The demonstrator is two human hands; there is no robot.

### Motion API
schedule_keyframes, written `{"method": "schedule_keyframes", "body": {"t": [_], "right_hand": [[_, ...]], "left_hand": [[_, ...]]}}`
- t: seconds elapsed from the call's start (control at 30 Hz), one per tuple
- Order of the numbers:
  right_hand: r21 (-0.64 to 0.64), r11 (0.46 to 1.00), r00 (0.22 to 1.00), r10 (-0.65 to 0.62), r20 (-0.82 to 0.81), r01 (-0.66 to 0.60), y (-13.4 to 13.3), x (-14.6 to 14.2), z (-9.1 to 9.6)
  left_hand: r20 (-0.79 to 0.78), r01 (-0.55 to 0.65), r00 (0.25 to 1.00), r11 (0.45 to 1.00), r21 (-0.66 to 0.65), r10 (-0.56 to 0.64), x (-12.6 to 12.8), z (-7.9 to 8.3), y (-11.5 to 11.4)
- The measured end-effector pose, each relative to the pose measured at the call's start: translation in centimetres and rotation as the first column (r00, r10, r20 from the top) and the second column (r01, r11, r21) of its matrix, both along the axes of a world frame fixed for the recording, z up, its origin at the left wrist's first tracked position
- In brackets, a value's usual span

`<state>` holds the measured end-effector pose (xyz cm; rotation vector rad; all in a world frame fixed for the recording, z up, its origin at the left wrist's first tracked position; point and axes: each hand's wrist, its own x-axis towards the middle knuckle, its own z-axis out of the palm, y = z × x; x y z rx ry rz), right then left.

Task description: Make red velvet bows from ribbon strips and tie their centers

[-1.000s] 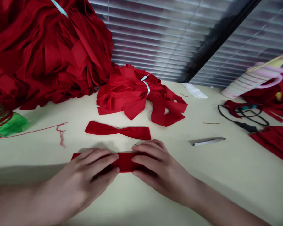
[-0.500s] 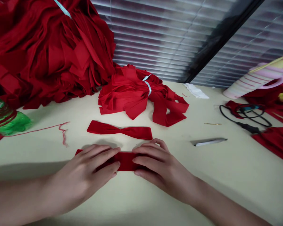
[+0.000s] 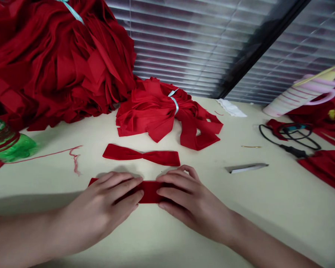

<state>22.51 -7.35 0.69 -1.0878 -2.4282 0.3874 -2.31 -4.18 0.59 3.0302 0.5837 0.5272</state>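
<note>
A flat red fabric strip (image 3: 150, 192) lies across the table in front of me, folded into a narrow band. My left hand (image 3: 106, 203) covers its left part, fingertips and thumb resting on the cloth; only a small corner shows past the knuckles. From the other side my right hand (image 3: 185, 197) grips the right part, fingers along the top edge and thumb at the lower edge. Both palms hide most of the strip, leaving its middle visible between them. Just beyond the hands lies a red fabric bow piece (image 3: 142, 154), pinched narrow at its centre.
Behind are a tied bundle of red strips (image 3: 156, 111) and a large red fabric pile (image 3: 58, 67). At left, a green bottle (image 3: 13, 143) carries red thread (image 3: 50, 153). To the right are tweezers (image 3: 248, 168), a black cable (image 3: 296, 150) and a striped cup (image 3: 287, 98).
Almost nothing differs. Both hands stay on the red fabric strip in the same hold, and the view has shifted very slightly.
</note>
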Motion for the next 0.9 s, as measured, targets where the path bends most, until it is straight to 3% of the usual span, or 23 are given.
{"method": "schedule_keyframes", "body": {"t": [0.3, 0.5, 0.7, 0.8, 0.9], "right_hand": [[0.022, 1.000, 0.999, -0.014, 0.035, 0.013, -0.2, -0.2, 0.1], [0.038, 0.999, 1.000, -0.030, 0.004, 0.030, -0.3, -0.3, -0.1], [0.025, 0.999, 0.999, -0.043, 0.008, 0.043, -0.3, -0.3, -0.1], [0.022, 0.999, 0.999, -0.038, 0.009, 0.038, -0.3, -0.3, -0.1], [0.034, 0.999, 0.999, -0.032, 0.018, 0.031, -0.3, -0.3, 0.0]], "left_hand": [[0.017, -0.012, 1.000, 1.000, 0.020, 0.012, 0.2, 0.4, -0.1], [-0.057, 0.029, 0.998, 0.993, 0.115, -0.023, -0.1, 0.4, -0.1], [-0.052, -0.016, 0.998, 0.987, 0.158, 0.024, 0.0, 1.5, -0.6], [-0.029, -0.094, 0.995, 0.987, 0.131, 0.099, 0.3, 2.3, -0.7], [-0.030, -0.126, 0.992, 0.992, 0.006, 0.126, 0.3, 2.5, -0.4]]}}
